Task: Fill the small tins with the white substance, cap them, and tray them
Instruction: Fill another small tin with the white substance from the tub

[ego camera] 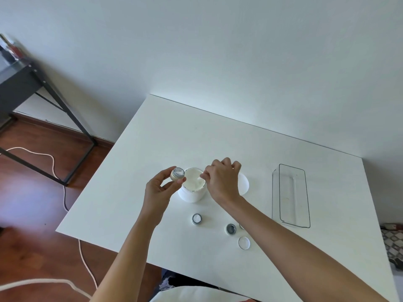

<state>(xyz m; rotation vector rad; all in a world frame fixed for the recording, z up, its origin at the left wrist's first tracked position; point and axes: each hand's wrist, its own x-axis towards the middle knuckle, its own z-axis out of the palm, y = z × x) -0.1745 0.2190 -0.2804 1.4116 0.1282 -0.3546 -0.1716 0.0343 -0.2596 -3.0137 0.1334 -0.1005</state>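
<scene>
We're mid-fill: left hand [160, 188] pinches a small tin [177, 174] w/ white inside, beside the big jar [193, 188]. Right hand [222, 179], fingers curled over the jar's mouth (what it holds, can't tell). Next, probably: scoop more, cap, then clear tray [291, 196].

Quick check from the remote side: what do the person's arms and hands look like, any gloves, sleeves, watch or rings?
Both arms are bare from the frame's bottom edge to the fingertips: no sleeves in view. The left hand and right hand wear no gloves. No watch, bracelet or ring shows on the wrists or visible fingers, and no markings either.
</scene>
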